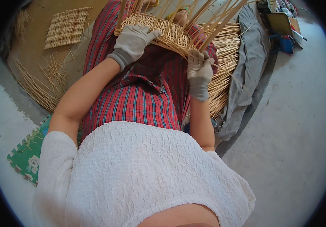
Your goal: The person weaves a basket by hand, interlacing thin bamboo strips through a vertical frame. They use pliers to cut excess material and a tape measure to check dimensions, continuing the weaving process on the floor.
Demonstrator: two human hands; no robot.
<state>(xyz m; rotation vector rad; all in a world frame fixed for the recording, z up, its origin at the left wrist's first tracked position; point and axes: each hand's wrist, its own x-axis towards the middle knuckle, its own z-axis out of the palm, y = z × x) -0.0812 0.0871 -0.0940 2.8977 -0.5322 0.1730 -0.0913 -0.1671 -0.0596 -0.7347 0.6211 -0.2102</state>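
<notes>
A partly woven wicker basket [165, 29], with upright stakes standing around its edge, rests across my lap on a red checked cloth [132, 109]. My left hand [132, 43], in a pale work glove, grips the basket's near left edge, the thumb pointing right over the weave. At the near right corner, beside a thick upright stake [223, 24], my gloved right hand [200, 66] is closed on a thin cane strand [225, 70]. The strand's free end trails to the right. The right fingertips' exact hold is partly hidden.
A large bundle of canes [223, 56] lies right of my lap, beside a grey cloth [248, 72]. Left are a flat woven panel [66, 27], loose canes [42, 85] and a green foam mat [28, 151]. A blue object [286, 44] stands far right.
</notes>
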